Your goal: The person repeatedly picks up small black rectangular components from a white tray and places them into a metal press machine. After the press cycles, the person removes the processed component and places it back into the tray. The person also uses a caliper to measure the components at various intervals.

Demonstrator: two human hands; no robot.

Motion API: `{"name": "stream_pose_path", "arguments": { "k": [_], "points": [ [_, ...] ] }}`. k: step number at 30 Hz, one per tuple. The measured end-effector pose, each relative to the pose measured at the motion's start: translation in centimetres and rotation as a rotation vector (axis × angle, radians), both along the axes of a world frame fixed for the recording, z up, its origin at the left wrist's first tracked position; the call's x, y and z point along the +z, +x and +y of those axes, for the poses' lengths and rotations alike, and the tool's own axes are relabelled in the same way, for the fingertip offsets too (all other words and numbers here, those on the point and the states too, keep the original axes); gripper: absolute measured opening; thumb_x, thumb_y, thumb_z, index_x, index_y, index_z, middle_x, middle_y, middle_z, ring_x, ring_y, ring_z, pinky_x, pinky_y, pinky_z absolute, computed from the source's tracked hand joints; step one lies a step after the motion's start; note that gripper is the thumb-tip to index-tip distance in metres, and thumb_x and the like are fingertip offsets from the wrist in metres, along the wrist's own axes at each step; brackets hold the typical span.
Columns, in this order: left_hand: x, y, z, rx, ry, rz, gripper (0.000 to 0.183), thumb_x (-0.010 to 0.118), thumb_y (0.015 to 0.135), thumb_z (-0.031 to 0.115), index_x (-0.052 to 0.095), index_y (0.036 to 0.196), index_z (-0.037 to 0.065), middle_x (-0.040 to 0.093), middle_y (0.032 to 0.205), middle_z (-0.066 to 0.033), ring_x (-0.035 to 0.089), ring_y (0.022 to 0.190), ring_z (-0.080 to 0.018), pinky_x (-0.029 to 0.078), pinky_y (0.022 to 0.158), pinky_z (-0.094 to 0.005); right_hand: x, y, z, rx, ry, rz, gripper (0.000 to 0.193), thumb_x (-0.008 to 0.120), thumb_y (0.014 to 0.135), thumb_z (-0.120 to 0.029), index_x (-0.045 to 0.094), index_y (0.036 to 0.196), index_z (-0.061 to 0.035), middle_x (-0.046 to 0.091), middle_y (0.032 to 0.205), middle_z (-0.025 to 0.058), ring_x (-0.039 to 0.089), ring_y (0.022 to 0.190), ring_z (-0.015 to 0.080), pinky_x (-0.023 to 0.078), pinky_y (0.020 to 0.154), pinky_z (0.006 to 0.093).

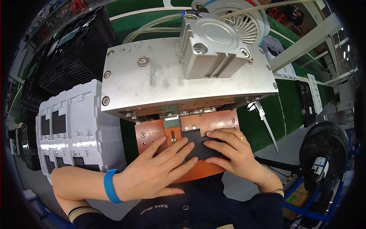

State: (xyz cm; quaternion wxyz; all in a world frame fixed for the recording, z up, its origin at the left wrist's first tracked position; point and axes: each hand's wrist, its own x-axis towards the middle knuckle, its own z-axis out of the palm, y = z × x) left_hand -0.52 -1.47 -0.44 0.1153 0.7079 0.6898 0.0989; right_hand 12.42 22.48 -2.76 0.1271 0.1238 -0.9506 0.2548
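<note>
Head view. A flat black part point(198, 147) is seated on the orange-brown fixture plate point(152, 131) at the near side of a press machine point(183, 80). The part lies at the centre of the plate, just below the metal block of the machine.

The left hand point(160, 168) is laid flat, fingers extended and slightly spread, with the fingertips point(182, 144) pressed on the left edge of the black part. Nothing is clasped; the hand is open and rests on the part and the plate. A blue wristband point(110, 186) is worn on the left wrist.

The right hand point(232, 150) is curled over the right side of the black part, fingers bent and pressing down on its top surface. A ring is seen on one finger and a thin bracelet point(265, 179) on the wrist. Whether the part is gripped at its edge or only pressed cannot be told.

A pneumatic cylinder point(213, 42) is mounted on top of the machine, at the far side. A stack of white trays point(74, 126) with black inserts stands to the left. Black crates point(72, 49) are stacked at the far left. A black fan point(324, 150) stands at the near right.
</note>
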Motion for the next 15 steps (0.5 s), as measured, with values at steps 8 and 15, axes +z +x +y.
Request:
{"name": "stream_pose_path", "arguments": {
  "k": [8,15],
  "points": [
    [-0.6,-1.6,0.7,0.064,0.045,-0.003,0.075,0.056,0.088,0.064,0.052,0.138,0.008,0.043,0.148,-0.0186,0.037,0.139,-0.0379,0.028,0.112,-0.0548,-0.2,-2.9,1.2,0.015,-0.064,0.049,0.036,0.081,0.071,-0.019,0.071,0.103,-0.0057,0.064,0.115,0.0092,0.057,0.104,0.0285,0.050,0.089,0.0379],
    [-1.0,-1.5,0.7,0.070,0.031,-0.007,0.071,0.055,0.088,0.064,0.053,0.139,0.015,0.042,0.149,-0.0172,0.039,0.138,-0.0362,0.027,0.113,-0.0543,-0.3,-3.2,1.2,0.029,-0.088,0.038,0.036,0.082,0.070,-0.019,0.071,0.101,-0.0040,0.065,0.114,0.0093,0.057,0.104,0.0279,0.050,0.088,0.0370]
  ]
}}
